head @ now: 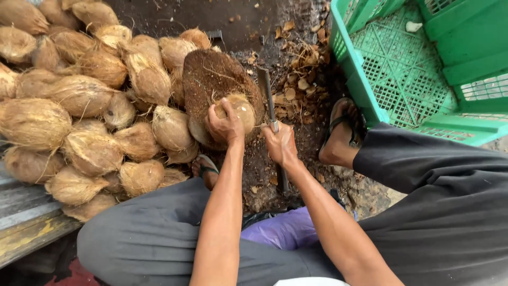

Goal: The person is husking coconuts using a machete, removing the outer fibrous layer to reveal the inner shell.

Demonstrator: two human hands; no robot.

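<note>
My left hand (225,126) grips a husked brown coconut (242,109) and presses it onto a round, fibre-covered chopping block (211,79). My right hand (281,144) is closed around the handle of a long cleaver (266,90); its blade points away from me and stands just right of the coconut. Both forearms reach forward between my knees, which are in grey trousers.
A large heap of husked coconuts (79,95) fills the left side. A green plastic crate (413,74) stands at the right, holding one white scrap. Husk chips (299,74) litter the dark ground. My sandalled right foot (343,132) rests beside the crate. A purple bag (288,230) lies below.
</note>
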